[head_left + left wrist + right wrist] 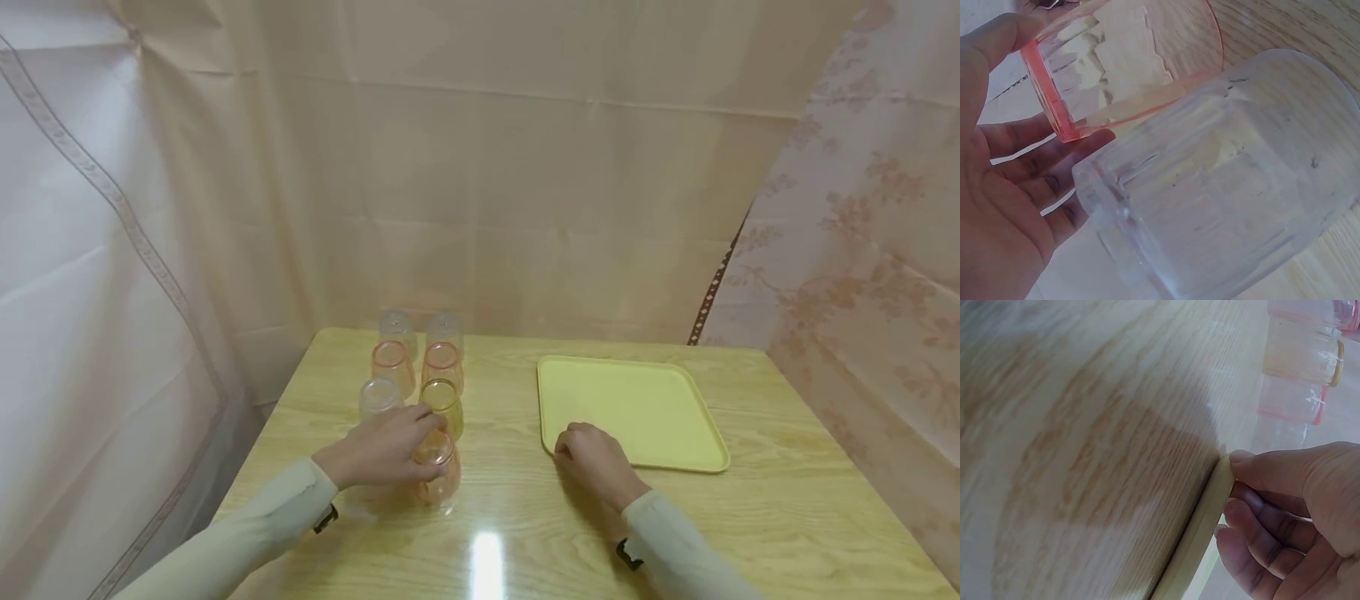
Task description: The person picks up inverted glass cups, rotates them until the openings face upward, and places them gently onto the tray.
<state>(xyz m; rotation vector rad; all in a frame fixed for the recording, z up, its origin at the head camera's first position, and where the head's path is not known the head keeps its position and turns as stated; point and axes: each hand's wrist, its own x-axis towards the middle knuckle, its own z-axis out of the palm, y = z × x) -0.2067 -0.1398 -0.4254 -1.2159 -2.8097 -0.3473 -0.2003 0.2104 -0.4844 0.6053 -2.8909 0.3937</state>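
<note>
Left hand (386, 450): fingers wrapped round a pink cup (437, 471) at the near end of the cup rows, clear cup (1222, 187) touching it.
Right hand (596, 457): fingers pinching the near-left rim of the yellow tray (637, 400).
Tray: flat on the tabletop (750, 517), well apart from the cups.
Open room: bare wood between hands and toward the near edge.

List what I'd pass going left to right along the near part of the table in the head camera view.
Left hand → pink glass it grips → right hand, whose fingers pinch the near left corner of the yellow tray, which stretches on to the right over the wooden table.
</note>
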